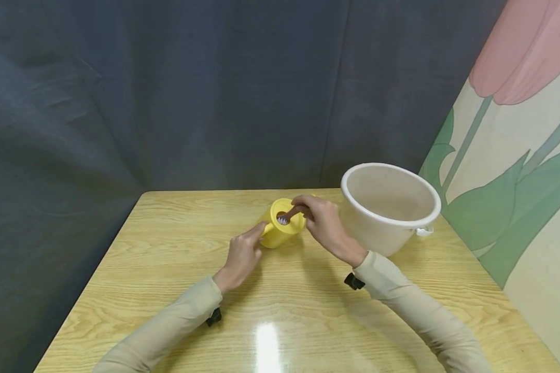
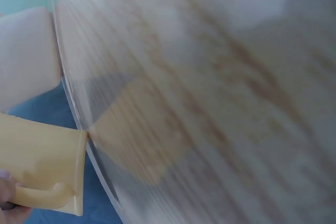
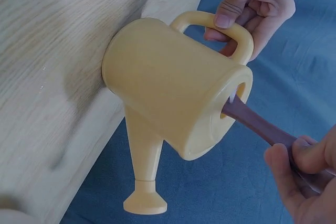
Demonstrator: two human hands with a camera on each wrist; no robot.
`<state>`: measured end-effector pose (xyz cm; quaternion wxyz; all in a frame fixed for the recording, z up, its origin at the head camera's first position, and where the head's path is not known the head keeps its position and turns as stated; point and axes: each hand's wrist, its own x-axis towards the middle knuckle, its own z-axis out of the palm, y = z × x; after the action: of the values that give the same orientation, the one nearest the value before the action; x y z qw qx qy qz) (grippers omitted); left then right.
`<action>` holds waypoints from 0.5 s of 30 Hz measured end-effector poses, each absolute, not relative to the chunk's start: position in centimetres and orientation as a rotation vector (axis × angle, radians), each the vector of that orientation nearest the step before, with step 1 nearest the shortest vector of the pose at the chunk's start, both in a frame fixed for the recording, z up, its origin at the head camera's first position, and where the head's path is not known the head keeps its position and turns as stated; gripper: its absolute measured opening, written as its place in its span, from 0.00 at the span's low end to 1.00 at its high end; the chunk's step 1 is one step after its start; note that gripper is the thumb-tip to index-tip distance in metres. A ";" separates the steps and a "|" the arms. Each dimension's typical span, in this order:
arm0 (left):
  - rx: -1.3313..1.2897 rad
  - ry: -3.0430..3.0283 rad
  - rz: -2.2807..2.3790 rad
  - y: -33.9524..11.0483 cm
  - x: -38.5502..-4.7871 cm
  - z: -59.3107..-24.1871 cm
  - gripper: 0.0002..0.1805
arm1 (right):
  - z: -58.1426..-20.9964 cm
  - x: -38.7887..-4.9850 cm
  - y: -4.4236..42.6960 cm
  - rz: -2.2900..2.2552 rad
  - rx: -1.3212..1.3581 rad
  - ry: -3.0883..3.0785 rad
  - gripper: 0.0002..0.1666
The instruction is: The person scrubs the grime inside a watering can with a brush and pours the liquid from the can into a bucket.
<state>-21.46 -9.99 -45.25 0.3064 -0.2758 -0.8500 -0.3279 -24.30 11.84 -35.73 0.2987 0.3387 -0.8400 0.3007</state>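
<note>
A yellow watering can (image 1: 274,239) stands tilted at the middle of the table, its base at or near the tabletop. My left hand (image 1: 241,256) grips its loop handle (image 3: 242,38), thumb on top and fingers underneath. Between thumb and fingers, my right hand (image 1: 325,224) pinches a brush by its brown handle (image 3: 262,125). White bristles (image 1: 282,220) sit at the round opening in the can's top, and the brush's tip is partly hidden inside. In the right wrist view, the spout (image 3: 144,150) points away from the left hand.
To the right of the can stands a large white bucket (image 1: 389,228), close behind my right hand. A dark curtain (image 1: 233,93) hangs along the table's back edge. The wall (image 1: 532,197) with painted tulips borders the right side. Light glares off the wooden table (image 1: 177,217) near the front.
</note>
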 end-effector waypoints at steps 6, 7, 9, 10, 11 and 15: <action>-0.715 -2.250 -0.857 -10.0 -21.4 -45.4 0.32 | -35.8 -24.2 12.1 0.810 0.902 -2.159 0.10; -0.713 -2.253 -0.854 -10.1 -21.3 -45.4 0.31 | -35.9 -24.2 12.1 0.806 0.904 -2.143 0.11; -0.707 -2.257 -0.852 -10.1 -21.3 -45.3 0.31 | -35.8 -24.1 12.2 0.788 0.904 -2.119 0.14; -0.706 -2.259 -0.852 -10.2 -21.3 -45.3 0.32 | -35.7 -24.1 12.2 0.777 0.900 -2.111 0.15; -0.706 -2.257 -0.852 -10.3 -21.3 -45.3 0.32 | -35.7 -24.0 12.2 0.768 0.898 -2.103 0.16; -0.699 -2.237 -0.853 -10.6 -21.4 -45.1 0.33 | -35.1 -23.8 12.3 0.746 0.905 -2.071 0.20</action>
<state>-21.43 -10.61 -45.15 0.3180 -0.2656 -0.8503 -0.3244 -23.76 12.32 -35.14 0.3718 0.3529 -0.8078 0.2910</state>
